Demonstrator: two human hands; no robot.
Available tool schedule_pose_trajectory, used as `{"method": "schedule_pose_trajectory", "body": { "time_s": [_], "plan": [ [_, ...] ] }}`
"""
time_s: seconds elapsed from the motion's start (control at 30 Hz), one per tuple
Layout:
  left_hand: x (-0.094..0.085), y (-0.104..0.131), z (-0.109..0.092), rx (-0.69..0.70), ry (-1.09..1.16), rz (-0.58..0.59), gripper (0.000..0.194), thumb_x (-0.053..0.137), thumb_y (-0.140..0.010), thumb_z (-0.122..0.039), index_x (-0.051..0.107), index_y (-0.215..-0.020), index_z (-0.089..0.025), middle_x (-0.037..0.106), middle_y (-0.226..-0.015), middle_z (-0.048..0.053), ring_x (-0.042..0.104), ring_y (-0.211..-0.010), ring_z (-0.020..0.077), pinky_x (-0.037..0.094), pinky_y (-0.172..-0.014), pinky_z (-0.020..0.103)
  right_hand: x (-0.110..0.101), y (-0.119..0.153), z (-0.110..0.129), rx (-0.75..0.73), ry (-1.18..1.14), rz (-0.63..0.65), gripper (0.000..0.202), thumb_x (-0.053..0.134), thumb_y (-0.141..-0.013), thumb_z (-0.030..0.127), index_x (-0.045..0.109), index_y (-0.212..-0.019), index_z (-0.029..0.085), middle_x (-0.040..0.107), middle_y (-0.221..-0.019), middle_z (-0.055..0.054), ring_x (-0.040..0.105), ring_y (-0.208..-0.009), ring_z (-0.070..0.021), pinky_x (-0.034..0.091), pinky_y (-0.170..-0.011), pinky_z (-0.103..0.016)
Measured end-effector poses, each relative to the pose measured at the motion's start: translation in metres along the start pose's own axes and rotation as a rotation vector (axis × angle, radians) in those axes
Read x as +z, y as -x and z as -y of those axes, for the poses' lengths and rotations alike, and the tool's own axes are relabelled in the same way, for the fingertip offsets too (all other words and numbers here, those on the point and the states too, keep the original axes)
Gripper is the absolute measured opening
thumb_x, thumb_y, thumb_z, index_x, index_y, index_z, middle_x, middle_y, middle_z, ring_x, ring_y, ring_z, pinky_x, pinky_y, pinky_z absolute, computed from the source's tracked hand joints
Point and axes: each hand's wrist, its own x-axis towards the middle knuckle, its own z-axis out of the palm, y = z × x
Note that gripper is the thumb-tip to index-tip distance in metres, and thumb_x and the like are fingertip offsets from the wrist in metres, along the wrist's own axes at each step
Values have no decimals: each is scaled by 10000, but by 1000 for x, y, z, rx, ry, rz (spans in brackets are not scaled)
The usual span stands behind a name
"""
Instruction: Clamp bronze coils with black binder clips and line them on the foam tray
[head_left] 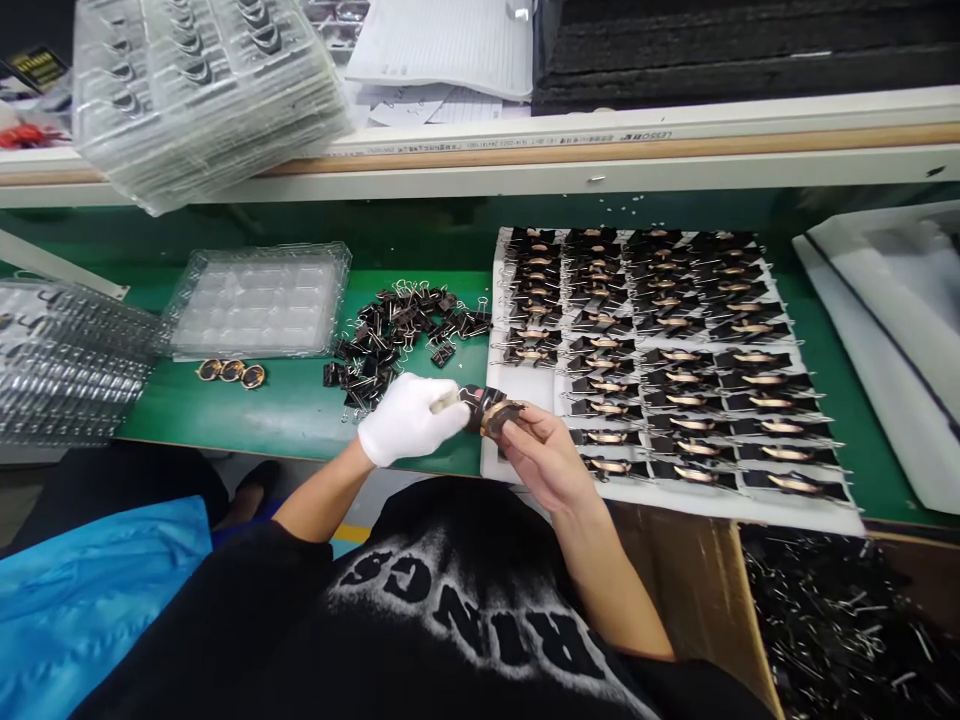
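Observation:
My left hand [411, 418], in a white glove, is closed with its fingertips pinching a black binder clip [474, 398]. My bare right hand [551, 455] grips a round gold-rimmed piece, apparently a watch case [496, 420], between thumb and fingers. Clip and case meet in front of my chest; my fingers partly hide where they touch. A pile of loose binder clips [405, 325] lies just beyond my left hand. To the right, a white foam board [517, 385] carries rows of gold-rimmed pieces clamped in black clips. Several round gold-rimmed pieces [232, 371] lie at left.
A clear plastic tray [259, 300] rests on the green bench, with stacked trays [71, 360] at far left and more [202, 110] on the shelf. White foam sheets [885, 340] stand at right. A box of clips [847, 620] sits below. Another person's blue garment [105, 600] shows lower left.

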Motion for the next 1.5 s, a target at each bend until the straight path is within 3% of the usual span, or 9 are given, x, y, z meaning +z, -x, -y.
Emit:
{"method": "schedule_pose_trajectory", "body": {
  "time_s": [0.1, 0.3, 0.47, 0.6, 0.87, 1.0, 1.13, 1.33, 1.5],
  "plan": [
    [-8, -5, -1, -25, -72, 75, 477, 624, -853, -515, 433, -554, -196, 374, -499, -49, 269, -488, 86, 212, -535, 292, -9, 5, 6, -34, 132, 37, 272, 920, -765, 392, 843, -986, 253, 806, -999, -58, 732, -928, -205, 599, -936, -349],
    [-6, -14, -9, 46, -130, 229, 504, 505, -928, -517, 416, -557, -188, 361, -531, -32, 287, -505, 92, 196, -552, 296, -16, 11, 13, -137, 274, 61, 163, 881, -811, 299, 838, -967, 279, 791, -1031, -32, 731, -908, -177, 612, -840, -298],
    [3, -11, 0, 55, -61, 91, 476, 524, -925, -477, 357, -578, -198, 327, -525, -56, 267, -503, 80, 218, -529, 271, -17, 14, 17, -108, 187, -58, 220, 883, -820, 330, 842, -1030, 280, 796, -1110, -41, 731, -993, -172, 593, -933, -289],
    [6, -7, 5, 181, 22, -52, 446, 576, -922, -392, 375, -575, -196, 297, -520, -76, 239, -489, 66, 218, -491, 252, -17, 12, 22, -58, 63, -214, 279, 927, -754, 401, 838, -978, 260, 797, -990, -41, 711, -890, -161, 611, -789, -260],
    [13, -7, -3, 281, 91, -56, 444, 549, -953, -286, 391, -550, -185, 269, -508, -78, 226, -472, 58, 203, -476, 259, -17, 9, 20, -40, 106, -189, 331, 951, -710, 423, 825, -945, 226, 796, -935, -47, 687, -800, -153, 601, -734, -268],
    [16, -2, -3, 188, 107, -20, 442, 546, -955, -349, 454, -554, -187, 361, -480, -67, 294, -464, 66, 250, -493, 254, -18, 9, 17, -53, 105, -181, 314, 930, -742, 425, 823, -957, 223, 802, -962, -53, 696, -825, -154, 595, -742, -262],
    [2, -5, -1, 87, -14, 165, 444, 412, -1020, -432, 613, -700, -198, 585, -573, -15, 509, -531, 108, 389, -600, 253, -21, 8, 15, -82, 67, -201, 305, 929, -752, 400, 816, -985, 239, 790, -960, -34, 697, -853, -146, 593, -785, -259],
    [-5, -48, 23, -434, -578, -50, 557, 386, -1016, -604, 689, -995, -138, 735, -792, 174, 724, -803, 338, 444, -712, 368, -21, 8, 10, -167, -122, -291, 340, 935, -710, 485, 728, -883, 277, 727, -883, 22, 693, -830, -161, 625, -783, -332],
    [5, -71, 43, -493, -607, 36, 359, 518, -978, -443, 690, -939, -131, 747, -849, 198, 730, -856, 358, 433, -712, 359, -10, 9, 5, -68, -189, -334, 363, 950, -682, 510, 740, -847, 265, 699, -812, 24, 645, -717, -133, 602, -638, -255]
  ]
}}
